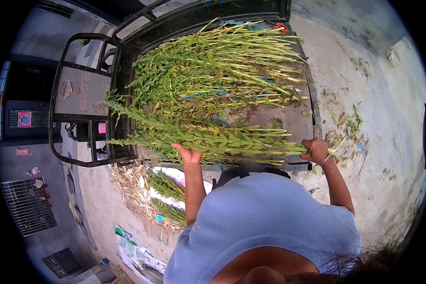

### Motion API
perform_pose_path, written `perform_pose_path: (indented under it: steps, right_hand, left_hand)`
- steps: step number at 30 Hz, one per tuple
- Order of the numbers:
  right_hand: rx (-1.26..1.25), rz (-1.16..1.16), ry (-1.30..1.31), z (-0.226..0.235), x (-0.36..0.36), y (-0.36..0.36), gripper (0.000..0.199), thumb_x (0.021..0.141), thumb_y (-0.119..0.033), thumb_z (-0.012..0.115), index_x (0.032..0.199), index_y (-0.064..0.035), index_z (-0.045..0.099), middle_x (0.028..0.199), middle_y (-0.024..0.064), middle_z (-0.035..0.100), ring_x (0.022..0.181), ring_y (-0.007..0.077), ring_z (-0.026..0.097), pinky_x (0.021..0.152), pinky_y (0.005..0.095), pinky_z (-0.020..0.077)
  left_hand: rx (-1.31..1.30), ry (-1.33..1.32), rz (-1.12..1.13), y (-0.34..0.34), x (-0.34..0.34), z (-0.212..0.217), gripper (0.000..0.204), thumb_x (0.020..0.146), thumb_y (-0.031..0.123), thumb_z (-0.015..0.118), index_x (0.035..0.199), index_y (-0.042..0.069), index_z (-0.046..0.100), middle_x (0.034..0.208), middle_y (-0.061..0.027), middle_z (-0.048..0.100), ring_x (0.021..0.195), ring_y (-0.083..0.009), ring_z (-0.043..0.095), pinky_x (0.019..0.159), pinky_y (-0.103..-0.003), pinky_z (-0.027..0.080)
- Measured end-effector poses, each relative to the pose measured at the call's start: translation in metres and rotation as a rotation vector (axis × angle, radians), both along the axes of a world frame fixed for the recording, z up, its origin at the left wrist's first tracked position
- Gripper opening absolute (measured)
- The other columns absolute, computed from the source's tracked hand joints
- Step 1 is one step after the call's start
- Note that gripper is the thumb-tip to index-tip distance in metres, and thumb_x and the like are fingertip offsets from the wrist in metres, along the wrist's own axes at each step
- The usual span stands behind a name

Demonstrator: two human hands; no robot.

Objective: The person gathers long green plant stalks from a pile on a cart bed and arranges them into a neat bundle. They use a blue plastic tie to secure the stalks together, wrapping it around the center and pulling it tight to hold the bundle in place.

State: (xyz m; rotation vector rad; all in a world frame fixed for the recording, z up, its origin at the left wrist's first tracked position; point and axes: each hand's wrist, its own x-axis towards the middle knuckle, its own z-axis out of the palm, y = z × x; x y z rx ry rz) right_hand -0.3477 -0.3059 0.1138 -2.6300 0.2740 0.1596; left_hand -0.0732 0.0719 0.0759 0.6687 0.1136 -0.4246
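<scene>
My right hand [316,150] is closed round the cut ends of a bundle of green, pod-covered stalks [222,137], which look like sesame. The bare ends stick out a little past my fist on the right. Toward the leafy end, my left hand [188,155] has its palm up against the near side of the same bundle. Its thumb stands out to the left, and its fingers go under the stalks out of sight. Beyond the bundle, a wide heap of similar stalks [189,66] lies on the cart bed [298,111], leafy tops left and cut ends right.
Red-handled scissors [280,28] lie at the bed's far right corner. A black metal frame [57,118] rises on the left. Blue strips [206,94] show among the stalks. On the ground are dry husks [132,189], more green stalks [165,184] on a white sheet, and scattered leaves [352,123].
</scene>
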Motion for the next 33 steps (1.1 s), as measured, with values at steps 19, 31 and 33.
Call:
perform_pose_path:
  steps: [19,31,33]
  right_hand:
    - [-0.263,0.077,0.199,-0.153,0.092,0.108,0.049,0.068,-0.051,0.065,0.09,-0.0078,0.06,0.095,0.0134,0.056,0.092,0.0278,0.056,0.073,0.0399,0.0475]
    - [-0.267,0.051,-0.036,-0.167,0.11,0.139,0.04,0.074,-0.013,0.052,0.113,-0.0205,0.054,0.101,0.0081,0.051,0.091,0.0267,0.051,0.072,0.0402,0.0423]
    - [-0.296,0.104,-0.016,-0.161,0.109,0.141,0.05,0.075,-0.013,0.052,0.123,-0.0259,0.048,0.11,0.0089,0.048,0.095,0.0267,0.049,0.075,0.0395,0.0408]
  left_hand:
    - [0.463,0.796,0.192,0.115,0.053,-0.16,0.095,0.067,0.073,0.054,0.139,0.021,0.022,0.136,-0.016,0.024,0.117,-0.0335,0.036,0.094,-0.052,0.037]
    - [1.888,-0.713,-0.019,0.042,0.016,-0.087,0.088,0.065,0.029,0.078,0.133,0.0,0.03,0.133,-0.0306,0.028,0.123,-0.0446,0.029,0.098,-0.047,0.031]
    - [1.921,-0.994,-0.337,0.025,0.008,-0.071,0.09,0.061,0.027,0.08,0.135,0.013,0.03,0.141,-0.0224,0.02,0.127,-0.0406,0.025,0.101,-0.045,0.029]
